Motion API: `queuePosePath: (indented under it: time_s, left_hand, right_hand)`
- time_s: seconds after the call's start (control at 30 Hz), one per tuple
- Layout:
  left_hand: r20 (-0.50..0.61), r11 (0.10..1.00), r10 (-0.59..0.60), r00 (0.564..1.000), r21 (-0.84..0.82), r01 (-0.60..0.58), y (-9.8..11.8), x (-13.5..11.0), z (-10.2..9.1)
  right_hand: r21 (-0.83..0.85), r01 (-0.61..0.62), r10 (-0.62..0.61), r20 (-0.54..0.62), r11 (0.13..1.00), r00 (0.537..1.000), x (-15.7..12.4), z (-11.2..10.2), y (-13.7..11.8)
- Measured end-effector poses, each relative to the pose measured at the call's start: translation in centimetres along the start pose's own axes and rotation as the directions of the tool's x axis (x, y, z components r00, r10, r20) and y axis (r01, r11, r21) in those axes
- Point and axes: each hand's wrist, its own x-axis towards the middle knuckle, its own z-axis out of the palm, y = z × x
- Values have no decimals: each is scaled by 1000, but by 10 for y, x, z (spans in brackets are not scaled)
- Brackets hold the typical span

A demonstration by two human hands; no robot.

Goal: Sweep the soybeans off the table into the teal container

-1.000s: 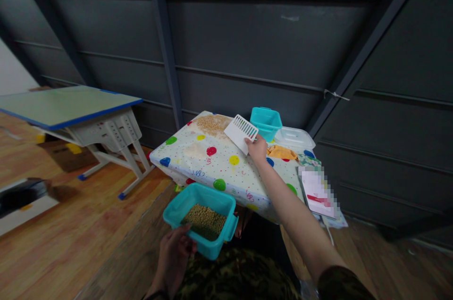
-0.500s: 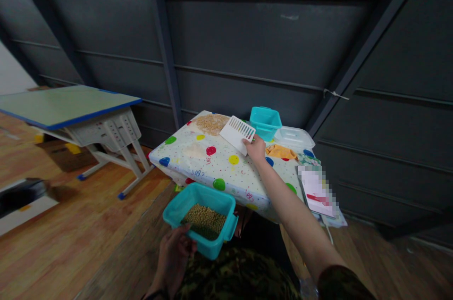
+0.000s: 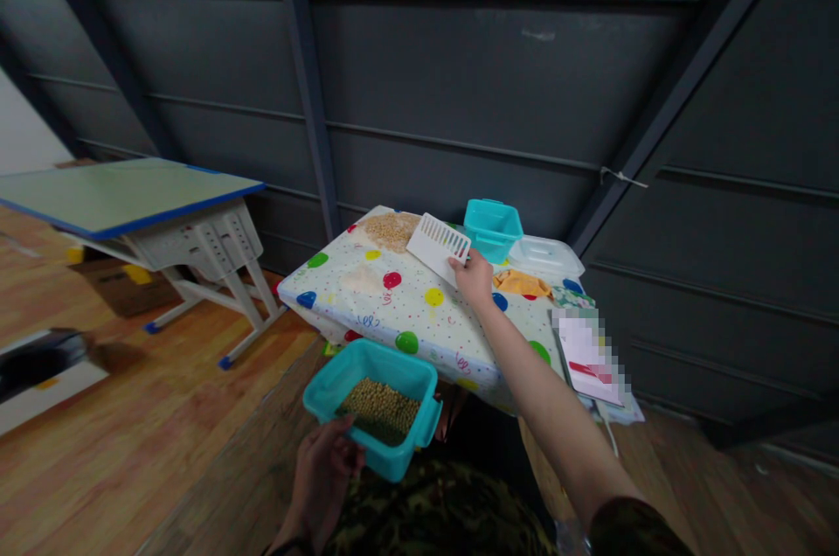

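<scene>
My left hand point(image 3: 328, 460) grips the near left rim of a teal plastic tub point(image 3: 334, 372), held in front of the table's near edge. Soybean-like beans point(image 3: 380, 406) cover its bottom, and something dark green shows at their near side. My right hand point(image 3: 474, 278) is closed on the right end of a white slotted plastic scraper point(image 3: 433, 253), tilted over the table. Left of the scraper lies a spread pile of pale beans point(image 3: 390, 230), partly hidden behind it. A faint pale patch point(image 3: 362, 280) lies nearer on the cloth.
Behind my right hand stand a second teal tub point(image 3: 493, 228) and a clear lid point(image 3: 547, 257). An orange cloth point(image 3: 521, 283) and a blurred flat device point(image 3: 590, 364) lie to the right on the balloon-print tablecloth point(image 3: 354, 298). A green-topped desk point(image 3: 131, 189) stands left; a dark wall rises behind.
The scraper has shifted very slightly left in my right hand's grip. My left hand and the tub of beans stay almost still.
</scene>
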Motion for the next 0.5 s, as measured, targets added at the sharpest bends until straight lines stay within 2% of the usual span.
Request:
queuePosePath:
  time_s: [0.3,0.5]
  left_hand:
    - [-7,1000,8,1000,20,-8,1,2,2]
    - [-38,1000,-14,999,11,14,5,-4,7]
  right_hand:
    - [-144,-47,42,-37,988,998,0,-6,0]
    - [-218,-11,10,-10,976,1000,-5,-7,-3]
